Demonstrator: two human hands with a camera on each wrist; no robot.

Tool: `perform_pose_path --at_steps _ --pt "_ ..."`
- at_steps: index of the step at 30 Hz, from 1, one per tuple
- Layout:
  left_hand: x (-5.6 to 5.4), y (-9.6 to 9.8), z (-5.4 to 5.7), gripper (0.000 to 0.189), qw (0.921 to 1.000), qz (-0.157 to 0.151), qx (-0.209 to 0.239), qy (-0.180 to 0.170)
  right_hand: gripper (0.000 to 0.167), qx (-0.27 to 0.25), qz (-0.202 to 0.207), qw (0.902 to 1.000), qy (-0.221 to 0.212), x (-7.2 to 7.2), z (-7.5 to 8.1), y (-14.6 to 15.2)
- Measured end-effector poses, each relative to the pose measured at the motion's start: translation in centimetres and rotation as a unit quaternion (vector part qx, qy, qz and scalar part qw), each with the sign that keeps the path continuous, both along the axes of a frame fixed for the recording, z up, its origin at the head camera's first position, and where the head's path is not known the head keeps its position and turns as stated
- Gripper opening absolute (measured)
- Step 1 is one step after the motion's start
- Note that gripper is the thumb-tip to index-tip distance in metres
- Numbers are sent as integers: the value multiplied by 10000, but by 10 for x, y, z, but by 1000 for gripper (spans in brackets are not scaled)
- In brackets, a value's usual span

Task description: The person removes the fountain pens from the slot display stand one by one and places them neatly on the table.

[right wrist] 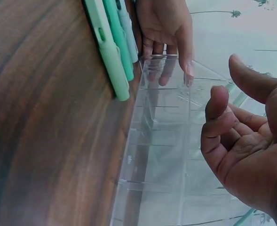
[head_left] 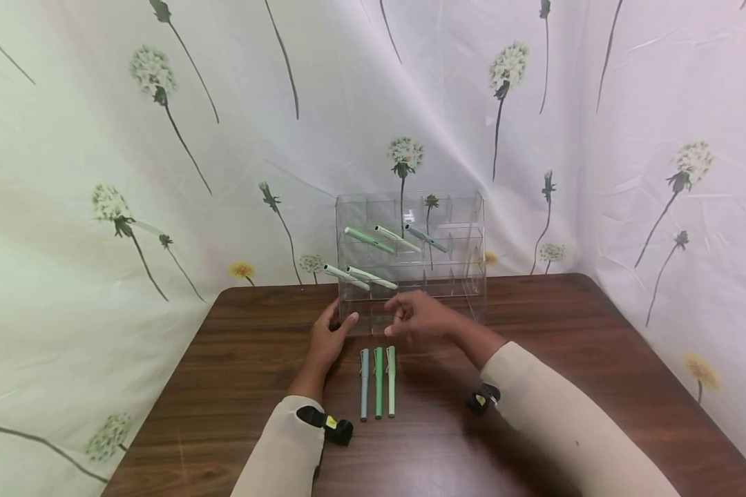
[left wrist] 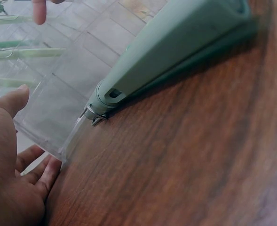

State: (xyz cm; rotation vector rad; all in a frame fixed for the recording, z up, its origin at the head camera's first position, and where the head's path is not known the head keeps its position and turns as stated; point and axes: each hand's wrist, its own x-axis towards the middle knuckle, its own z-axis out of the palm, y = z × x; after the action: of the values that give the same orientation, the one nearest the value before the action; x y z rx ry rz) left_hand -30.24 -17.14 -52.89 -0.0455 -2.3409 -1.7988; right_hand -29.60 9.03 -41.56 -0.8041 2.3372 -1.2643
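A clear pen rack [head_left: 436, 273] with stepped compartments stands at the back of the table. My left hand [head_left: 329, 336] holds its lower left corner, thumb at the front and fingers round the side. In front of the rack hovers my right hand [right wrist: 251, 146], fingers loosely curled, thumb apart, with nothing in its grasp. Three capped pens lie side by side on the table: a blue-grey pen [head_left: 364, 386], a green pen [head_left: 378, 384] and a pale green pen [head_left: 391, 383]. Several pens lean in the rack, including a green one [head_left: 369, 240] and a blue-grey one [head_left: 427, 239] higher up.
The brown wooden table [head_left: 224, 414] carries the rack and pens. A white cloth [head_left: 255, 138] with dandelion prints hangs behind the rack and along both sides.
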Motion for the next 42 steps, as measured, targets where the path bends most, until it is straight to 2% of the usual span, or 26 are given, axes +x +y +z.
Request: perform_pose_path --at_steps 6,15,18,25,28,36,42 --pt "0 1 0 71 10000 -9 24 6 59 -78 -102 9994 309 -5 6 -2" --pt "0 0 -4 71 9999 114 -26 -34 53 -185 -646 9965 502 -15 11 -10" --pt "1 -1 -3 72 10000 62 -23 -31 52 -280 -819 9951 480 -19 14 -12" --pt "0 -1 -3 73 10000 -50 54 15 42 -513 -1125 9892 788 -26 16 -17" --pt "-1 -1 -3 73 10000 -51 40 19 42 -578 -1304 9861 851 -27 14 -21" --pt "0 -1 0 73 10000 -39 -40 43 41 -748 -1686 9728 1403 -31 5 -40" --pt "-1 0 0 73 10000 -39 -26 52 37 -882 -2020 9643 1467 -34 -2 -53"
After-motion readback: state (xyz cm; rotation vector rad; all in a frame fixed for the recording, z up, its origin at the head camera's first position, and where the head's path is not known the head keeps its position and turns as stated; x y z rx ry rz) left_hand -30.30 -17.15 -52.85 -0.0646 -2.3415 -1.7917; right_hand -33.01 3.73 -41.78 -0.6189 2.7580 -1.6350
